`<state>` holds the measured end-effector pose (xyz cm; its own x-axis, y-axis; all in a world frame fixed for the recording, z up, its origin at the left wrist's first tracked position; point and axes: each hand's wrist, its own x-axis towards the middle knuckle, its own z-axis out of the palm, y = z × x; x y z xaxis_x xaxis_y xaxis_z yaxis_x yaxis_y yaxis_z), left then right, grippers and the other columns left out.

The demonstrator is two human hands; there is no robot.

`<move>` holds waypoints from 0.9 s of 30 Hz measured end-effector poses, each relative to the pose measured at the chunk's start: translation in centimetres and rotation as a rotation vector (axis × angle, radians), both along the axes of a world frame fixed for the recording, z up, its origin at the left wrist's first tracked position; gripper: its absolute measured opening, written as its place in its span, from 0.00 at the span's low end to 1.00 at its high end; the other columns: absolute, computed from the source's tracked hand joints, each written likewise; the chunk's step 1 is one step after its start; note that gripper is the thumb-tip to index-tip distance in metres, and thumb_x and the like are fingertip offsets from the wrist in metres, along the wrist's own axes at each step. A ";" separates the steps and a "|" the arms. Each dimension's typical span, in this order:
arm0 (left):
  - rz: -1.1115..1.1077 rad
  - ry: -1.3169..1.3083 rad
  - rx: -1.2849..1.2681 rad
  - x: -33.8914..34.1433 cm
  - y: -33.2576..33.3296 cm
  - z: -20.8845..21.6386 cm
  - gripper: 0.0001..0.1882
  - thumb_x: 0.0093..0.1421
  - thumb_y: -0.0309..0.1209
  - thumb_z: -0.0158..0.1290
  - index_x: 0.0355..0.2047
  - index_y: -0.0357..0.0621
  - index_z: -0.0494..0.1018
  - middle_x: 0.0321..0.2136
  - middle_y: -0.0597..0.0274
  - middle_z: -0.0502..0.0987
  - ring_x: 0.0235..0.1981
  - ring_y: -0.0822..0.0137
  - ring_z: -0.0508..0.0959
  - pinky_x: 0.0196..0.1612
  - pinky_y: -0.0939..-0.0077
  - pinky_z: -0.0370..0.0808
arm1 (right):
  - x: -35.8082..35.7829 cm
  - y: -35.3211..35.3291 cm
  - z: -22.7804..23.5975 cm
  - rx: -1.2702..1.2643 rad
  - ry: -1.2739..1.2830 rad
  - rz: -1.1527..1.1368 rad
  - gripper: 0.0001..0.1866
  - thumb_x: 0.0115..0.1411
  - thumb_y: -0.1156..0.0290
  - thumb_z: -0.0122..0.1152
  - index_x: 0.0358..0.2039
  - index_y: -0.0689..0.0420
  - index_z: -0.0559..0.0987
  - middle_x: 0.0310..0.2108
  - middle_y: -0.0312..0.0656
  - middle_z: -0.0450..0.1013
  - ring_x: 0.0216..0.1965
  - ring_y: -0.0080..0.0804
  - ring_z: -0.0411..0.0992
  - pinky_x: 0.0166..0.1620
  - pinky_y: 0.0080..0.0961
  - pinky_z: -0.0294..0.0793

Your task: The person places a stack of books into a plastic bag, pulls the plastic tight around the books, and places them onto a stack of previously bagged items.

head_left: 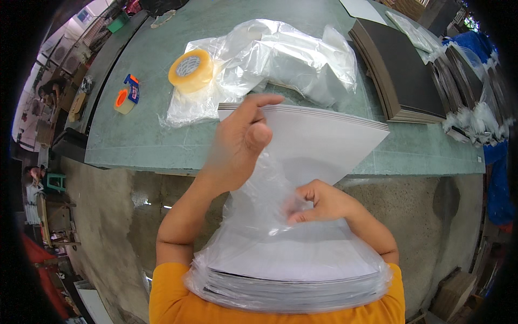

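Observation:
A stack of white boards (324, 135) leans across the front edge of the table, its layered far edge tilted up. Clear plastic bag (291, 237) film wraps round the near part, which rests against my orange shirt; several sheet edges show inside. My left hand (243, 137) is at the stack's far left corner, fingers curled, forefinger reaching over the top edge, with the bag's film gathered beneath it. Over the middle, my right hand (321, 202) is closed on the loose film, its fingertips blurred by motion.
On the green table (162, 143) lie crumpled clear plastic bags (259, 54), a large roll of clear tape (191, 71) and a small tape dispenser (128, 94). A dark board stack (402, 70) stands right, beside plastic-wrapped bundles (464, 89). A green stool (55, 182) stands far left.

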<state>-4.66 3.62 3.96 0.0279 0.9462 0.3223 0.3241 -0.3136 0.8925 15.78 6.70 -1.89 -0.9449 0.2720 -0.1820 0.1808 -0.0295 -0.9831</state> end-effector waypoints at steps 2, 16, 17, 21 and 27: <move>0.070 -0.036 -0.065 0.1 -0.6 -0.1 0.32 0.54 0.57 0.37 0.43 0.39 0.64 0.21 0.64 0.60 0.22 0.74 0.61 0.25 0.82 0.61 | 0.7 0.4 0.5 0.099 -0.007 0.080 0.18 0.44 0.68 0.64 0.34 0.62 0.74 0.28 0.38 0.72 0.31 0.21 0.68 0.37 0.20 0.67; -0.135 0.123 -0.231 2.9 -3.5 1.0 0.10 0.46 0.32 0.57 0.21 0.39 0.69 0.17 0.62 0.66 0.19 0.72 0.67 0.22 0.80 0.64 | -0.1 0.1 0.8 -0.665 0.324 -0.473 0.11 0.47 0.66 0.62 0.21 0.59 0.72 0.21 0.34 0.69 0.22 0.18 0.66 0.26 0.15 0.66; -0.187 -0.011 -0.277 3.3 -3.4 -0.3 0.10 0.46 0.32 0.58 0.20 0.40 0.69 0.17 0.63 0.67 0.19 0.73 0.68 0.22 0.80 0.64 | -0.6 0.0 0.9 -0.716 0.368 -0.449 0.11 0.47 0.65 0.62 0.20 0.58 0.72 0.21 0.34 0.69 0.21 0.18 0.66 0.25 0.15 0.66; 0.056 -0.229 -0.673 -5.9 -5.1 -2.9 0.06 0.50 0.31 0.52 0.23 0.40 0.71 0.21 0.71 0.70 0.21 0.78 0.67 0.23 0.85 0.63 | 2.9 0.8 0.9 -0.770 0.506 -0.578 0.11 0.47 0.65 0.62 0.21 0.59 0.73 0.21 0.36 0.70 0.21 0.22 0.67 0.26 0.17 0.67; 0.871 -0.143 0.543 -5.8 -4.7 1.1 0.09 0.55 0.30 0.46 0.33 0.38 0.68 0.29 0.59 0.71 0.27 0.72 0.69 0.37 0.78 0.65 | 3.0 -0.1 1.1 -0.391 0.403 -0.520 0.08 0.47 0.69 0.61 0.23 0.59 0.73 0.26 0.40 0.69 0.29 0.24 0.67 0.32 0.21 0.67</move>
<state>-10.44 -1.07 5.05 -0.6687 0.3459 0.6581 0.5336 -0.3932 0.7488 18.76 6.58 -0.81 -0.7264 0.6868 -0.0249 -0.3223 -0.3724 -0.8703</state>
